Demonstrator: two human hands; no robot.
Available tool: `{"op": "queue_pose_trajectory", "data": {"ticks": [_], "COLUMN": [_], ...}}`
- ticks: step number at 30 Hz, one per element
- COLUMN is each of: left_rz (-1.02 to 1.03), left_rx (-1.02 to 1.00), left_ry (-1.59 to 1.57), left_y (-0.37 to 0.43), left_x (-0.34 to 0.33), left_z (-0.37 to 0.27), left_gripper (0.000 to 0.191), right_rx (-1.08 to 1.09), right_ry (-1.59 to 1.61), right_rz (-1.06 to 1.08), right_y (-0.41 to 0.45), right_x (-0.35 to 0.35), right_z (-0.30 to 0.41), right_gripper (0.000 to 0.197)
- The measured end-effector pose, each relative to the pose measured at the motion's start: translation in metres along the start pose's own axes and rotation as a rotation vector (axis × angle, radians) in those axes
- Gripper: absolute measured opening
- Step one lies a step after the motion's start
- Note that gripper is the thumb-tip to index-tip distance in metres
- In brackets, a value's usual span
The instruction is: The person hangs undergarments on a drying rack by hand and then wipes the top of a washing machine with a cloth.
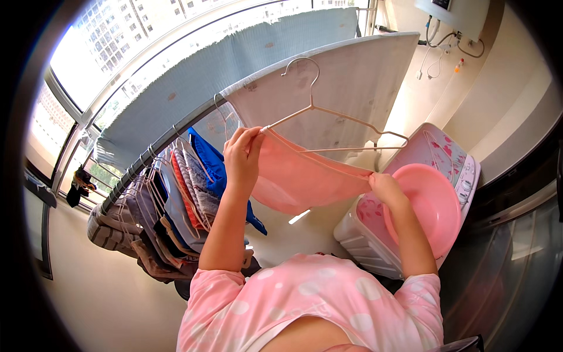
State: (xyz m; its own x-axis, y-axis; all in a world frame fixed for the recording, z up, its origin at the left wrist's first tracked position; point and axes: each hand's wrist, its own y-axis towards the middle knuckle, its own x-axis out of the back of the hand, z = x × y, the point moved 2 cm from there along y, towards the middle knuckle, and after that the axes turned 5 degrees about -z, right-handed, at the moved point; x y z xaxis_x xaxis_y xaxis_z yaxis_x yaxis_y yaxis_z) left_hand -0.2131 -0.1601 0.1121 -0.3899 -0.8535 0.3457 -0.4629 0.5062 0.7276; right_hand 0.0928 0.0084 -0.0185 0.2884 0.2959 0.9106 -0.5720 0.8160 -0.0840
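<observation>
A salmon-pink cloth garment (pixel 303 176) is stretched between my two hands. My left hand (pixel 242 152) pinches its upper left corner together with the left end of a wire clothes hanger (pixel 336 113). My right hand (pixel 385 187) grips the garment's other end, just below the hanger's right end. The hanger's hook points up, in front of a pale sheet, and its bottom bar runs above the garment's top edge. Whether the hanger's right end touches the cloth is not shown.
A metal rail (pixel 162 145) bears several clothes on hangers (pixel 176 207) at the left. A pale sheet (pixel 334 92) and a blue-grey cloth (pixel 189 83) hang ahead by the windows. At the right, a pink plastic basin (pixel 433 211) stands on a floral-topped washing machine (pixel 369 211).
</observation>
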Motion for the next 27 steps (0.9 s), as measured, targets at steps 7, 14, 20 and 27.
{"op": "queue_pose_trajectory", "data": {"ticks": [7, 14, 20, 27], "left_rz": [0.029, -0.017, -0.005, -0.021], "left_rx": [-0.076, -0.266, -0.272, -0.152], "left_ry": [0.110, 0.210, 0.167, 0.118], "left_y": [-0.009, -0.018, -0.024, -0.028], "left_x": [-0.003, -0.016, -0.024, -0.017], "left_z": [-0.003, -0.006, -0.011, 0.007], "left_gripper": [0.010, 0.010, 0.010, 0.010], "right_rx": [-0.037, -0.014, 0.067, 0.225], "right_ry": [0.118, 0.272, 0.213, 0.385], "right_rz": [-0.531, -0.377, -0.325, -0.353], "right_y": [-0.007, -0.013, -0.003, 0.001], "right_x": [0.065, 0.114, 0.113, 0.121], "right_z": [-0.009, 0.010, 0.048, 0.072], "right_gripper": [0.020, 0.021, 0.048, 0.033]}}
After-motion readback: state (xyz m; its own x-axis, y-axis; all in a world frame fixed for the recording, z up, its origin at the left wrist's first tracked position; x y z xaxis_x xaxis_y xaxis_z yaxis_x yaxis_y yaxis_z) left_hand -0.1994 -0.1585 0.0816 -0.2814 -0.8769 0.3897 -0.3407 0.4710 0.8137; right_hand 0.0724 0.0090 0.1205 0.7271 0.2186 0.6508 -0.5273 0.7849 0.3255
